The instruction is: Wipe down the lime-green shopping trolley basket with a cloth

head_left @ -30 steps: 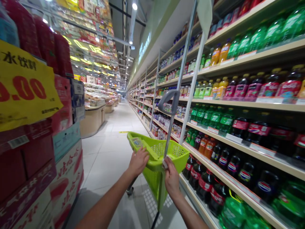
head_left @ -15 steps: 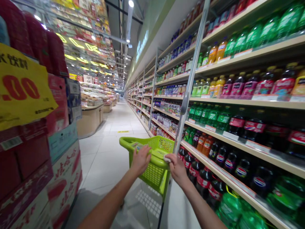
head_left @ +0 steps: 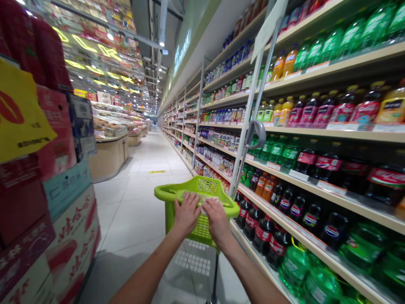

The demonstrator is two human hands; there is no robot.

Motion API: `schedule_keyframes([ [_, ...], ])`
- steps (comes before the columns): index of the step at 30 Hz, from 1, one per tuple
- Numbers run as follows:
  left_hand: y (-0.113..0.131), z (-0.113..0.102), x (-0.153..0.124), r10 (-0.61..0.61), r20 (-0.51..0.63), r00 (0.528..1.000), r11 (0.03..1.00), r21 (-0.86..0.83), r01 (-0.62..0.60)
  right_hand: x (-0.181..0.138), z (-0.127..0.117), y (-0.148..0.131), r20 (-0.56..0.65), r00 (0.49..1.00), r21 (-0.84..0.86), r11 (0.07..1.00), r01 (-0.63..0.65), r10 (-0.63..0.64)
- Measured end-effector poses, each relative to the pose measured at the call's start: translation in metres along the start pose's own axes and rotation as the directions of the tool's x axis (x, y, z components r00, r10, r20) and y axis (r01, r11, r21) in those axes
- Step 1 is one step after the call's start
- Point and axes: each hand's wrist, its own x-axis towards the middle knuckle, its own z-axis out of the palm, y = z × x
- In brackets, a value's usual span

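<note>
A lime-green shopping cart [head_left: 171,217] with a perforated plastic basket stands just in front of me. My left hand [head_left: 187,213] lies over the middle of its handle bar, with the fingers curled onto the bar. Close beside it on the right, my right hand [head_left: 215,217] is closed on a crumpled white tissue [head_left: 206,205] and presses it against the handle. Part of the tissue is hidden under the fingers. A flat label panel [head_left: 179,194] on the handle shows partly beyond my left hand.
Shelves of bottled drinks [head_left: 316,164] run along the right, close to the cart. A metal post with a grey ring [head_left: 257,135] rises by the cart. Stacked drink cartons [head_left: 74,228] stand on the left. Tiled floor [head_left: 136,202] leads ahead past a rounded food counter [head_left: 109,158].
My right hand has slid leftward along the handle with the tissue, from the right corner to beside my left hand. Shelves and cartons have shifted slightly left in view.
</note>
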Motion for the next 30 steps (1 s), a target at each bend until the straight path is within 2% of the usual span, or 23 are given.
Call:
schedule_keyframes([
  [4, -0.003, -0.003, -0.003, 0.101, 0.013, 0.995, 0.992, -0.076, -0.100, -0.011, -0.025, 0.047, -0.050, 0.990, -0.066, 0.988, -0.137, 0.133],
  [6, 0.000, -0.002, -0.003, 0.102, 0.007, 0.995, 0.988, -0.118, -0.100, -0.011, -0.027, 0.053, -0.061, 0.977, -0.059, 0.976, -0.209, 0.206],
  [10, 0.004, 0.004, -0.004, 0.101, -0.031, 0.994, 0.968, -0.228, -0.106, 0.001, 0.003, 0.014, -0.034, 0.979, 0.077, 0.977, -0.198, 0.201],
  [12, 0.002, 0.005, -0.003, 0.013, -0.085, 0.996, 0.941, -0.335, -0.041, 0.011, 0.016, -0.009, -0.031, 0.972, 0.212, 0.952, -0.221, 0.233],
  [14, 0.002, 0.003, 0.001, -0.100, -0.161, 0.982, 0.890, -0.456, 0.016, 0.021, 0.020, -0.021, -0.001, 0.938, 0.400, 0.860, -0.317, 0.346],
  [15, 0.004, 0.001, 0.003, -0.106, -0.185, 0.977, 0.870, -0.494, 0.001, 0.026, 0.018, -0.023, 0.031, 0.912, 0.503, 0.782, -0.368, 0.410],
  [17, 0.012, -0.002, 0.008, 0.012, -0.181, 0.983, 0.868, -0.486, -0.100, 0.032, 0.011, -0.019, 0.102, 0.862, 0.663, 0.612, -0.431, 0.497],
  [18, 0.018, -0.003, 0.011, 0.093, -0.152, 0.984, 0.880, -0.450, -0.153, 0.033, 0.007, -0.015, 0.118, 0.850, 0.696, 0.568, -0.440, 0.513],
  [19, 0.023, -0.004, 0.013, 0.155, -0.117, 0.981, 0.896, -0.402, -0.190, 0.032, 0.003, -0.010, 0.106, 0.848, 0.687, 0.578, -0.440, 0.519],
  [20, 0.028, -0.004, 0.015, 0.187, -0.089, 0.978, 0.915, -0.348, -0.207, 0.030, -0.001, -0.004, 0.075, 0.856, 0.634, 0.638, -0.437, 0.512],
  [22, 0.033, -0.002, 0.018, 0.205, -0.068, 0.976, 0.942, -0.258, -0.215, 0.022, -0.005, 0.007, 0.026, 0.897, 0.416, 0.811, -0.412, 0.442],
  [24, 0.026, -0.001, 0.018, 0.241, -0.073, 0.968, 0.942, -0.222, -0.251, 0.012, -0.007, 0.015, 0.055, 0.938, 0.177, 0.921, -0.346, 0.342],
  [27, -0.010, -0.002, 0.015, 0.260, -0.137, 0.956, 0.934, -0.214, -0.285, 0.001, -0.008, 0.022, 0.111, 0.962, 0.014, 0.968, -0.251, 0.248],
  [29, -0.043, -0.006, 0.012, 0.154, -0.221, 0.963, 0.960, -0.198, -0.199, -0.003, -0.007, 0.024, 0.091, 0.977, -0.021, 0.981, -0.193, 0.194],
  [30, -0.058, -0.008, 0.011, 0.063, -0.268, 0.961, 0.974, -0.195, -0.119, -0.004, -0.007, 0.025, 0.077, 0.983, -0.032, 0.986, -0.166, 0.168],
])
